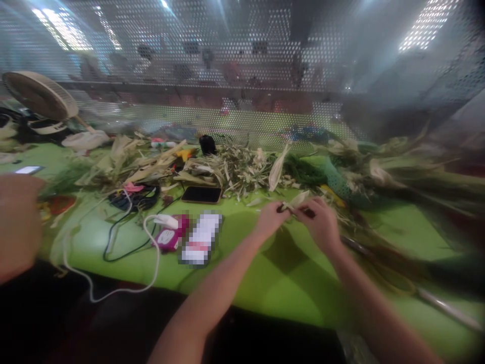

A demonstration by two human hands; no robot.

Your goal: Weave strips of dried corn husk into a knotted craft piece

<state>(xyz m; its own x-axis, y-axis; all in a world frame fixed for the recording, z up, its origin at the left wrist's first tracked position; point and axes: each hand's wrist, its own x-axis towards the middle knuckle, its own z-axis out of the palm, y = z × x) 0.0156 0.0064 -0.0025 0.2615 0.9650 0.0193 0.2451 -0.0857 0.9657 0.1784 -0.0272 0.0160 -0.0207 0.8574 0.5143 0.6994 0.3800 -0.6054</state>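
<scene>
My left hand (273,219) and my right hand (319,220) meet over the green table (242,278), fingers closed at the tips. Between them is a small piece of pale dried corn husk (288,206), pinched from both sides. Something dark shows by the fingers of each hand, too small to name. Just beyond the hands another pale husk leaf (279,169) leans against a heap of shredded husk (242,167). The husk's lower part is hidden behind my fingers.
Left of my arms lie a lit phone (200,240), a dark phone (201,194), a magenta box (172,235) and a white cable (157,258). A fan (40,96) stands far left, near another person's arm (18,227). A metal rod (449,308) lies right. Perforated metal sheet (242,65) rises behind.
</scene>
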